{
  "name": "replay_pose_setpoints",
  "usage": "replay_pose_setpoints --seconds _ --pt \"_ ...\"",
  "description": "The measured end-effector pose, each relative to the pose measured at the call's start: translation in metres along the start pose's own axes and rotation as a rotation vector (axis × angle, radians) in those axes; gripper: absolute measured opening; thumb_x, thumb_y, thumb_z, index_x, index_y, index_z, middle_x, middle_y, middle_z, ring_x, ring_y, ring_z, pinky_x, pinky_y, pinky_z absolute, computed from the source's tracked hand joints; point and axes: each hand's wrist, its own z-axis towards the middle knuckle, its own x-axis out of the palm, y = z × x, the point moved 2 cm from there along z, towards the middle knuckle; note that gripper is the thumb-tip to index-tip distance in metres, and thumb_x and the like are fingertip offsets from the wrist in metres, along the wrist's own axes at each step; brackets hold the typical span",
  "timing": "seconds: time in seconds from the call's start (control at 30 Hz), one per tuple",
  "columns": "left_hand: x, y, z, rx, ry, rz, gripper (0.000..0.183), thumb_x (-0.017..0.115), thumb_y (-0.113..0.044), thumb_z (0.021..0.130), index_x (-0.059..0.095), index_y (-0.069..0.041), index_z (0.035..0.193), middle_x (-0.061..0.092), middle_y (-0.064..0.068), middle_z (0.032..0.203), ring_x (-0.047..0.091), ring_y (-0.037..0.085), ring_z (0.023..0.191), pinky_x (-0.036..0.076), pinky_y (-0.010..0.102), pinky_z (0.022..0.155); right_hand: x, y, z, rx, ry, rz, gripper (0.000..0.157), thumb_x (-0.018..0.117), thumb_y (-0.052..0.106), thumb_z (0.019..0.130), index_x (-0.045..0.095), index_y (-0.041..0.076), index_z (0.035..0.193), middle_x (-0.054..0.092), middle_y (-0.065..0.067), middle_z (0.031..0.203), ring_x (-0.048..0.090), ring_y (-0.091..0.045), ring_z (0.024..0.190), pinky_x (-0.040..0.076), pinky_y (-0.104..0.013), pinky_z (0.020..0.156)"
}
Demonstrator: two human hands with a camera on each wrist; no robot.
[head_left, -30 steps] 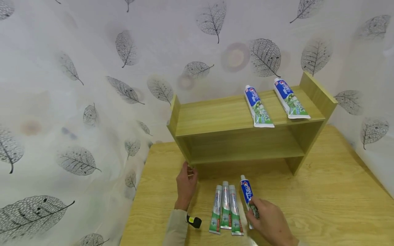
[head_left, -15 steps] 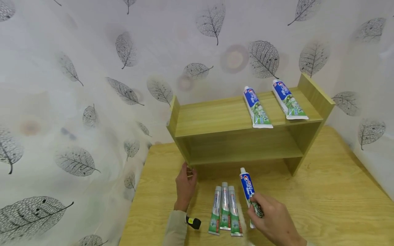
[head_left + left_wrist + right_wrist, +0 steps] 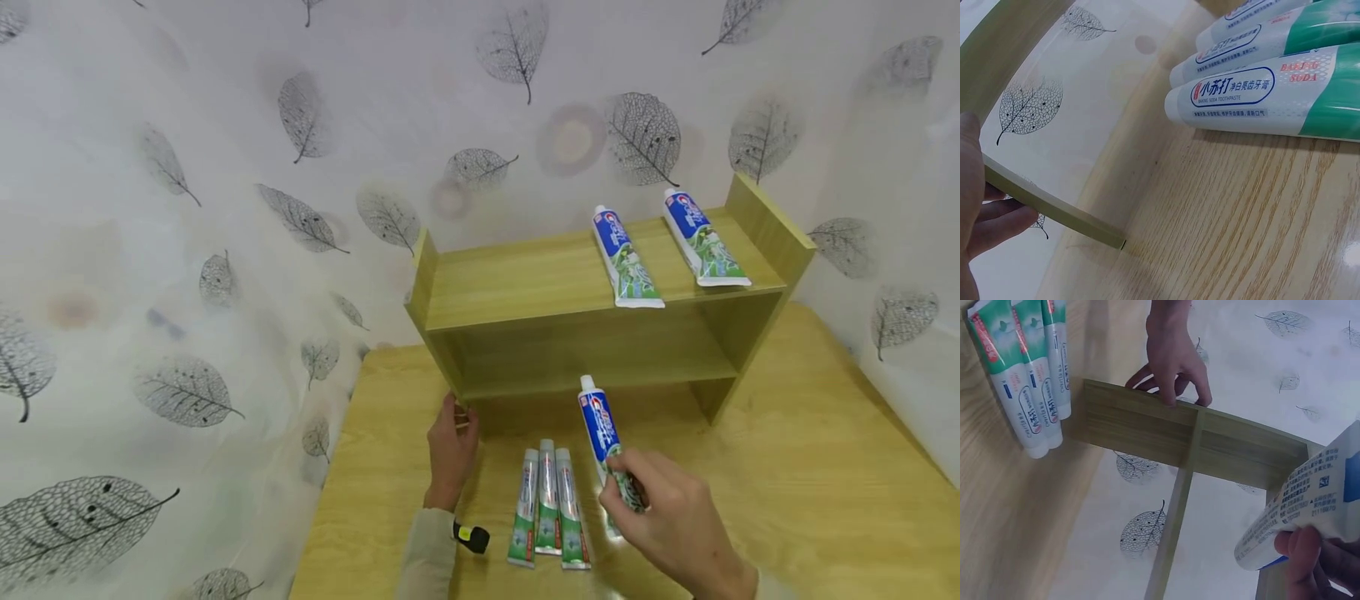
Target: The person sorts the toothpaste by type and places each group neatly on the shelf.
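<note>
In the head view my right hand (image 3: 671, 521) pinches a blue, white and green toothpaste tube (image 3: 598, 423) near its lower end, cap pointing away toward the shelf. Its printed back (image 3: 1319, 487) faces the right wrist camera. My left hand (image 3: 453, 454) holds the lower left side panel (image 3: 1054, 209) of a small two-tier wooden shelf (image 3: 517, 287), thumb and fingers on either side of the panel. Two matching toothpaste tubes, a left one (image 3: 627, 260) and a right one (image 3: 707, 242), lie on the upper board, toward its right end.
Three green and silver-white baking soda toothpaste tubes (image 3: 547, 504) lie side by side on the wooden table (image 3: 810, 475), between my hands. A wall with leaf prints (image 3: 517, 100) stands behind the shelf. The shelf's raised right side panel (image 3: 772, 212) borders the upper board.
My right hand has raised the toothpaste tube off the table and moved it forward toward the shelf. The left hand stays at the side panel.
</note>
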Motion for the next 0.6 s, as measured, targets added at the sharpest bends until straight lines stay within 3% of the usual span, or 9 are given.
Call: replay_pose_setpoints --seconds 0.27,0.47,0.6 --pt "-0.002 -0.002 0.002 -0.013 0.015 -0.014 0.034 0.069 0.0 0.102 0.06 0.0 0.134 0.074 0.015 0.091 0.081 0.029 0.079 0.069 0.032 0.062 -0.004 0.005 0.019 -0.078 -0.04 0.025 0.01 0.065 0.011 0.086 0.073 0.009 0.09 0.07 0.003 0.08 0.053 0.002 0.066 0.046 -0.006 0.053" --pt "-0.002 -0.002 0.001 -0.044 0.032 -0.02 0.034 0.069 -0.001 0.103 0.061 0.001 0.136 0.075 0.017 0.092 0.081 0.029 0.081 0.069 0.032 0.064 -0.006 0.01 0.034 -0.177 -0.141 0.012 0.026 0.056 0.02 0.099 0.075 0.007 0.087 0.07 0.004 0.077 0.052 0.001 0.063 0.044 -0.007 0.052" --pt "-0.001 0.0 0.002 -0.039 0.024 -0.025 0.035 0.069 0.0 0.102 0.061 0.001 0.136 0.074 0.016 0.091 0.081 0.029 0.08 0.069 0.031 0.064 -0.009 0.013 0.046 -0.207 -0.174 0.011 0.031 0.055 0.022 0.102 0.076 0.006 0.086 0.067 0.005 0.074 0.05 0.0 0.062 0.042 -0.006 0.052"
